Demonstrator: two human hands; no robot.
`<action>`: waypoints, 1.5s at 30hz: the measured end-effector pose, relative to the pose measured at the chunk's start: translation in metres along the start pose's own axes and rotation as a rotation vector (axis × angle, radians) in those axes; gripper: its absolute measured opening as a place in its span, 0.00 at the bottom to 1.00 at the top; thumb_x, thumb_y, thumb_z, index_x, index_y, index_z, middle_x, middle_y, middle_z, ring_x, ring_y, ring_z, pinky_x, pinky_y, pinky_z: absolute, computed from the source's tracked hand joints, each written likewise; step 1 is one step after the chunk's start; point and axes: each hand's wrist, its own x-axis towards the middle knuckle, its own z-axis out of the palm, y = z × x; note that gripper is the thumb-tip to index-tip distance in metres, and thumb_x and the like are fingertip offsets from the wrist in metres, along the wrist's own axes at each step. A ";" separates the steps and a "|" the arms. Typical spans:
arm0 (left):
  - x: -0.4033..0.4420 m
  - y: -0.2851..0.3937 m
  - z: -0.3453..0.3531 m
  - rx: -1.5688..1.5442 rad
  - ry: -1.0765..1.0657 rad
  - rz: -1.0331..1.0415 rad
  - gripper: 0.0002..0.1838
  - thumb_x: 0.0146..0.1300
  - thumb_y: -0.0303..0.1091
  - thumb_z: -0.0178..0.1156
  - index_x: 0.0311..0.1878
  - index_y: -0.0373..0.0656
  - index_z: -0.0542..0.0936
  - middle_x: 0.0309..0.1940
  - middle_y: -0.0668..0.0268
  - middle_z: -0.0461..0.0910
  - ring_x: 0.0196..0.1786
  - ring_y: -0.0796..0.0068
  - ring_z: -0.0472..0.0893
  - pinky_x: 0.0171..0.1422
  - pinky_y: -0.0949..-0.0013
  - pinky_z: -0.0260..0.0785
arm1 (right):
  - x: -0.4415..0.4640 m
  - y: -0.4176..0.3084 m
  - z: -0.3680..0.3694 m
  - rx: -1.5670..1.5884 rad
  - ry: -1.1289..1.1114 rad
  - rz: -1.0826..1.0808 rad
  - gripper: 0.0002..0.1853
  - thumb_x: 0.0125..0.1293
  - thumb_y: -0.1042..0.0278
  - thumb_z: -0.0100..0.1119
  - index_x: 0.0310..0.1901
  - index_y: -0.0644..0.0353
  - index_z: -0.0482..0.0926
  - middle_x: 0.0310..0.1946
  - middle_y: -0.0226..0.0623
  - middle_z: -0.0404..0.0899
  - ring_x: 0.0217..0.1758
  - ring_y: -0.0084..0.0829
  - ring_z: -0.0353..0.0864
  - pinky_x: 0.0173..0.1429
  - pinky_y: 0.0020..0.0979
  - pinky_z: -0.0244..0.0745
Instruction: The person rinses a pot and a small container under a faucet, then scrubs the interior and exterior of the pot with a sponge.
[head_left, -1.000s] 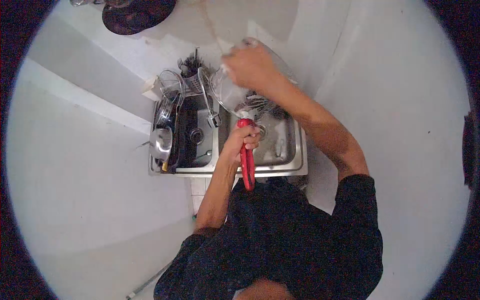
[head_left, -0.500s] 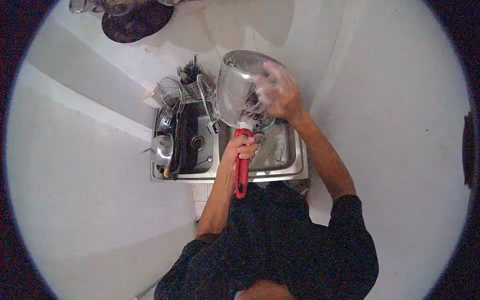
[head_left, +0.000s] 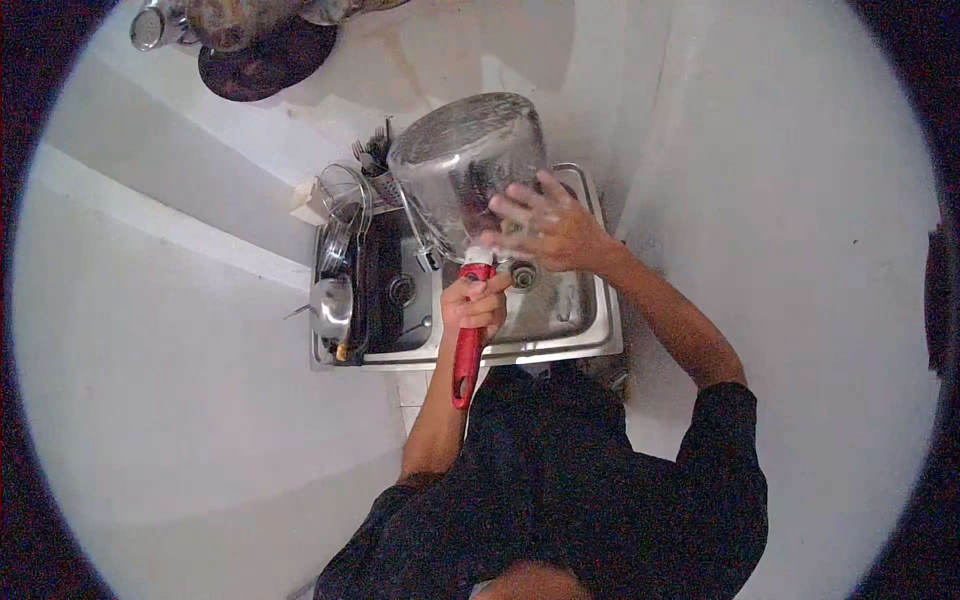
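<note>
My left hand (head_left: 474, 303) is closed round the red handle (head_left: 467, 362) of a shiny metal saucepan (head_left: 455, 165). The saucepan is held tilted above the sink, its whitish-streaked base turned up and away from me. At the saucepan's right side is my right hand (head_left: 548, 228), fingers spread and slightly blurred, with whitish suds on them. A small yellowish-green patch shows between those fingers; I cannot make out what it is. Below the saucepan lies the right basin (head_left: 550, 300) of the steel double sink.
Behind the saucepan stands the faucet (head_left: 424, 240), partly covered. A cutlery holder (head_left: 383, 190) with forks is at the sink's back edge. Metal bowls and a strainer (head_left: 348, 190) crowd the left basin side. A dark round pan (head_left: 265, 65) and a glass (head_left: 148, 28) sit upper left.
The saucepan has turned and swung left, showing more of its base. My right hand has moved down along its side towards the handle. My left hand keeps its grip.
</note>
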 end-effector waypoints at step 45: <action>-0.001 0.005 -0.006 0.260 0.001 -0.069 0.09 0.62 0.31 0.53 0.31 0.47 0.62 0.09 0.76 0.64 0.09 0.81 0.64 0.34 0.67 0.76 | 0.073 -0.021 -0.015 0.445 0.574 1.124 0.23 0.73 0.57 0.44 0.59 0.68 0.72 0.58 0.59 0.72 0.65 0.54 0.68 0.69 0.44 0.62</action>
